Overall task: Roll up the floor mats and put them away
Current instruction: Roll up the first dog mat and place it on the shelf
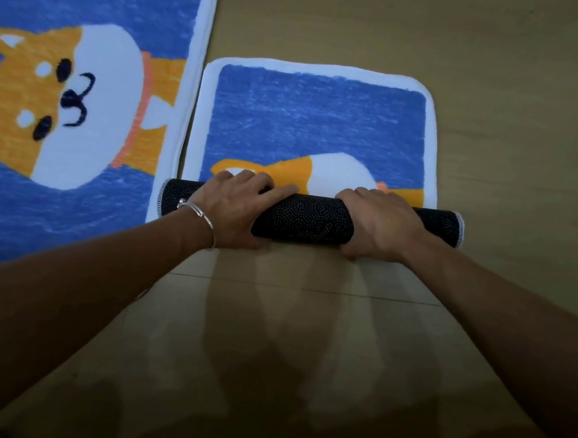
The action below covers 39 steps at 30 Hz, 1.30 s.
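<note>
Right now I have both hands on the half-rolled mat (pixel 319 120), which lies on the wooden floor (pixel 533 85) just past the centre of my view, toward 12 o'clock. Its near end is wound into a roll (pixel 307 219), dark dotted backing outward, lying crosswise from 9 to 3 o'clock.

The left hand (pixel 234 208) wraps the 9 o'clock half of the roll, with fingers curled over the top to reach the pile beyond and the thumb tucked against the near side. The right hand (pixel 379 226) grips the 3 o'clock half the same way, fingers bent over the top and thumb low on the near side. A stretch of bare backing shows between the hands, and each end of the roll sticks out past them.

At 12 o'clock from the roll the unrolled part lies flat, blue with a white border and an orange-and-white dog partly showing. A silver bracelet (pixel 201 213) sits on the left wrist.

At 9 to 10 o'clock a second mat (pixel 77 91) lies fully flat just beside the first, its dog picture facing up.
</note>
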{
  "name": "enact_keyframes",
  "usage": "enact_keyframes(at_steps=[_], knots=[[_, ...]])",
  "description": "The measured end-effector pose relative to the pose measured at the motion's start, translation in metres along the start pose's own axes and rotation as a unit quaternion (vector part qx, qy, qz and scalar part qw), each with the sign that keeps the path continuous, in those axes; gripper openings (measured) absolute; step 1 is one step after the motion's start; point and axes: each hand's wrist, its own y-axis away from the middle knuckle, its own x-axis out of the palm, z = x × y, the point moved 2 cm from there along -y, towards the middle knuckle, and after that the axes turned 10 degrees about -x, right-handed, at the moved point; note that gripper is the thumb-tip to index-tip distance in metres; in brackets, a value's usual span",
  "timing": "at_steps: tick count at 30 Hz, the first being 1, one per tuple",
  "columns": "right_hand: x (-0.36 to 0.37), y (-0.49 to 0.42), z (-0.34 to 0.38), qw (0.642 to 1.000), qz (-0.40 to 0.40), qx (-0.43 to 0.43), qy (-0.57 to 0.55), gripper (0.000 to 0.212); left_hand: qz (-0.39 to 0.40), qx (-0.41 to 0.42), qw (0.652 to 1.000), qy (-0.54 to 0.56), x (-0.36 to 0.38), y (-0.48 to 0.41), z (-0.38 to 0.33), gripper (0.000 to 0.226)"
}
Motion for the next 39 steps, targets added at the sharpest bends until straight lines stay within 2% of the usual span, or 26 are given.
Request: enact_keyframes(at_steps=[3, 4, 7, 8, 9, 11, 14, 16, 19, 21, 23, 25, 28, 31, 33, 35, 37, 39], knots=[[-0.003, -0.002, -0.003, 0.999, 0.032, -0.001, -0.033, 0.047, 0.019, -0.03, 0.999, -0.002, 0.002, 0.002, -0.006, 0.093], [-0.003, -0.001, -0.003, 0.999, 0.03, -0.01, -0.021, 0.052, 0.037, -0.038, 0.999, 0.011, 0.0, 0.0, -0.007, 0.086], [-0.002, 0.007, 0.0, 0.997, 0.014, -0.034, 0.069, 0.09, 0.126, -0.048, 0.989, 0.066, -0.012, -0.013, -0.006, 0.069], [-0.001, 0.009, 0.0, 0.995, 0.007, -0.034, 0.091, 0.095, 0.16, -0.053, 0.982, 0.088, -0.016, -0.016, -0.006, 0.065], [-0.001, 0.009, 0.001, 0.994, -0.003, -0.034, 0.099, 0.092, 0.182, -0.057, 0.976, 0.102, -0.017, -0.017, -0.006, 0.063], [0.001, 0.007, 0.002, 0.996, -0.019, -0.027, 0.087, 0.077, 0.178, -0.059, 0.976, 0.108, -0.019, -0.014, -0.007, 0.067], [-0.004, 0.0, 0.0, 1.0, -0.001, -0.009, 0.025, 0.06, 0.099, -0.049, 0.993, 0.047, -0.02, -0.005, -0.009, 0.093], [-0.009, -0.003, 0.0, 0.999, 0.033, 0.002, -0.037, 0.051, 0.069, -0.047, 0.996, 0.012, -0.02, -0.004, -0.012, 0.102], [-0.008, -0.002, 0.002, 0.99, 0.106, 0.003, -0.091, 0.048, 0.11, -0.05, 0.992, 0.035, -0.018, -0.006, -0.016, 0.079], [-0.006, 0.003, 0.002, 0.991, 0.102, -0.01, -0.086, 0.071, 0.15, -0.058, 0.984, 0.078, -0.019, -0.01, -0.018, 0.061], [-0.004, 0.008, 0.003, 0.998, 0.064, -0.025, -0.011, 0.101, 0.182, -0.067, 0.976, 0.095, -0.022, -0.014, -0.019, 0.055], [0.001, 0.01, 0.005, 0.998, 0.036, -0.034, 0.034, 0.101, 0.188, -0.068, 0.974, 0.102, -0.022, -0.014, -0.019, 0.06], [0.0, 0.004, 0.006, 1.0, 0.019, -0.022, 0.003, 0.068, 0.16, -0.056, 0.981, 0.098, -0.019, -0.006, -0.015, 0.093], [-0.012, -0.003, 0.005, 0.998, 0.056, -0.01, -0.037, 0.058, 0.091, -0.013, 0.996, 0.01, -0.015, -0.001, -0.017, 0.115], [-0.013, -0.006, 0.004, 0.997, 0.062, -0.011, -0.037, 0.057, 0.066, -0.026, 0.997, -0.007, -0.014, 0.0, -0.022, 0.106], [-0.01, -0.003, 0.003, 0.998, 0.046, -0.008, -0.033, 0.068, 0.067, -0.056, 0.996, 0.022, -0.014, -0.002, -0.023, 0.085], [-0.007, 0.002, 0.003, 1.0, 0.016, -0.022, 0.007, 0.089, 0.102, -0.067, 0.991, 0.059, -0.017, -0.009, -0.022, 0.072], [-0.006, 0.008, 0.006, 0.996, -0.017, -0.046, 0.068, 0.097, 0.149, -0.07, 0.982, 0.094, -0.023, -0.018, -0.018, 0.063]])
